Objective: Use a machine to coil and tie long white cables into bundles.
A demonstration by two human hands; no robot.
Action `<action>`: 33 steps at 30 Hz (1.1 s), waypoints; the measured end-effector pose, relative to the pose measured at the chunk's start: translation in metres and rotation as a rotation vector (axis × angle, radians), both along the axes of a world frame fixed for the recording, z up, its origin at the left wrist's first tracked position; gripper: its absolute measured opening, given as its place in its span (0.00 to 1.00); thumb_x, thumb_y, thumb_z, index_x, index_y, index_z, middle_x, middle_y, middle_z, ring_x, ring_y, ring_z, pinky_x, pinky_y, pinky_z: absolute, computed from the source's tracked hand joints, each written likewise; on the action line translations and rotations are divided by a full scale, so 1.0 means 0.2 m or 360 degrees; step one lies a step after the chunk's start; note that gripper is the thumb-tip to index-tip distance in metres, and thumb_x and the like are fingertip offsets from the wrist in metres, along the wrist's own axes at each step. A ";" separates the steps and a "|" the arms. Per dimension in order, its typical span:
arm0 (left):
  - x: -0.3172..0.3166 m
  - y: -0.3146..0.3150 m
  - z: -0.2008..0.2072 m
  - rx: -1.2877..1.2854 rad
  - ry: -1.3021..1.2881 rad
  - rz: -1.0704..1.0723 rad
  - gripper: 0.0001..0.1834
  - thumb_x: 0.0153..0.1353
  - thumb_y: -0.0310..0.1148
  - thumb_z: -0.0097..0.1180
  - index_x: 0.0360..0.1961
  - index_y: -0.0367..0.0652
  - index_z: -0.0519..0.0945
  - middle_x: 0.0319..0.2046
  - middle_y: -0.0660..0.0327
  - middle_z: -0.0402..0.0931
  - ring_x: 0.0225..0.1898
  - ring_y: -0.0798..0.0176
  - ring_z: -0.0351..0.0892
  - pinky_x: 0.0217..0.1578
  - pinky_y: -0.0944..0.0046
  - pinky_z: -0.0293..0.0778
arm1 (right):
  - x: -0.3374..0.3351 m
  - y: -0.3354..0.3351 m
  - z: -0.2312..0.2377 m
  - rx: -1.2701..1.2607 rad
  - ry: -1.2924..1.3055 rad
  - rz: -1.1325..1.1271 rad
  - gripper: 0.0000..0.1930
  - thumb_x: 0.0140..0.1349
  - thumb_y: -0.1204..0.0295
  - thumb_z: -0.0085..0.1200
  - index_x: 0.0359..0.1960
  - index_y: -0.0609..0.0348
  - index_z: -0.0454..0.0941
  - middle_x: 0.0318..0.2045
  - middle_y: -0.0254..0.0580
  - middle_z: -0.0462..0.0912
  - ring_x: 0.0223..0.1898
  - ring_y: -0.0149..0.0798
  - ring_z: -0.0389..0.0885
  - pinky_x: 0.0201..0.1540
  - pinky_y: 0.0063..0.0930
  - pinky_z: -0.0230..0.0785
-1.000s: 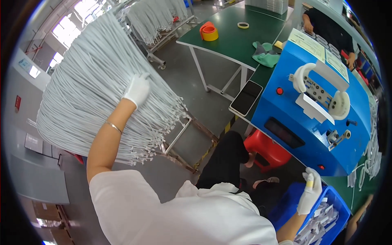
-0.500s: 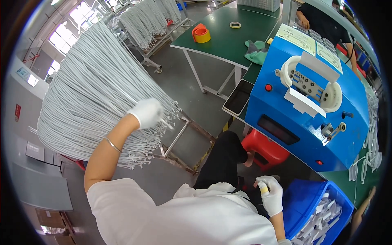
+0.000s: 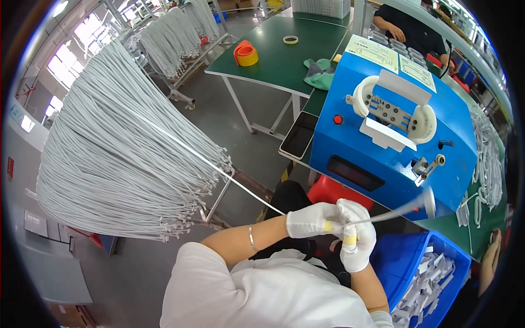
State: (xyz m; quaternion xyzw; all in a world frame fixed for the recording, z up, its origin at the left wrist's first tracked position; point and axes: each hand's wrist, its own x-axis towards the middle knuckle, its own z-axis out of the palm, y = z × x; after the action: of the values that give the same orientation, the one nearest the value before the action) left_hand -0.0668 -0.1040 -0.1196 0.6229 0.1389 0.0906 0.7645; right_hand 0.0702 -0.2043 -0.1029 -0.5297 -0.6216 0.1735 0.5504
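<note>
My left hand (image 3: 313, 220) and my right hand (image 3: 359, 240), both in white gloves with yellow bands on the fingers, meet in front of my body. My left hand is closed on a white cable (image 3: 252, 194), which stretches back to the big hanging bundle of grey-white cables (image 3: 120, 147) on the left. Close against it, my right hand has its fingers bent round the same cable. Beyond the hands a free length of cable (image 3: 396, 211) sticks out to the right, smeared by motion. What lies between the fingertips is hidden.
A blue machine (image 3: 399, 126) with a curved white fixture stands on the right. Below it is a blue bin (image 3: 402, 262) of white pieces. A phone-like black device (image 3: 299, 135), a red stool (image 3: 333, 192) and a green table (image 3: 273, 44) are nearby. Another person's arm (image 3: 389, 24) shows far right.
My left hand has come from the cable bundle to my right hand, drawing a cable along. My right hand has risen slightly and closed on the cable. The view has shifted a little.
</note>
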 end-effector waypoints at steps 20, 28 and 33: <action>0.16 0.62 0.65 0.1196 -0.0625 0.1466 0.10 0.63 0.26 0.55 0.45 0.37 0.81 0.38 0.60 0.82 0.33 0.74 0.79 0.34 0.75 0.75 | -0.04 0.24 0.26 -0.0480 0.0772 -0.0231 0.18 0.69 0.61 0.46 0.24 0.60 0.73 0.22 0.38 0.79 0.26 0.28 0.77 0.30 0.19 0.66; 0.23 0.62 0.56 0.1028 -0.0434 0.1341 0.08 0.63 0.27 0.57 0.41 0.36 0.82 0.34 0.61 0.82 0.33 0.74 0.79 0.34 0.74 0.75 | 0.01 0.10 0.23 -0.0608 0.1053 -0.0344 0.19 0.68 0.59 0.48 0.24 0.60 0.72 0.13 0.33 0.70 0.14 0.26 0.68 0.19 0.18 0.59; 0.17 0.58 0.53 0.1159 -0.0506 0.1420 0.10 0.64 0.28 0.55 0.43 0.34 0.81 0.36 0.61 0.81 0.34 0.71 0.79 0.38 0.73 0.76 | 0.36 -0.14 0.31 -0.0510 0.0530 -0.0719 0.18 0.69 0.60 0.48 0.24 0.59 0.73 0.10 0.25 0.65 0.08 0.19 0.58 0.11 0.15 0.46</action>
State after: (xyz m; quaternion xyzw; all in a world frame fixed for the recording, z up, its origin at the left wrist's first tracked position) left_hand -0.0324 0.0116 -0.0129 0.7053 0.2311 0.5367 0.4014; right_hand 0.1413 -0.2323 -0.0404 -0.6985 -0.3546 0.2269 0.5787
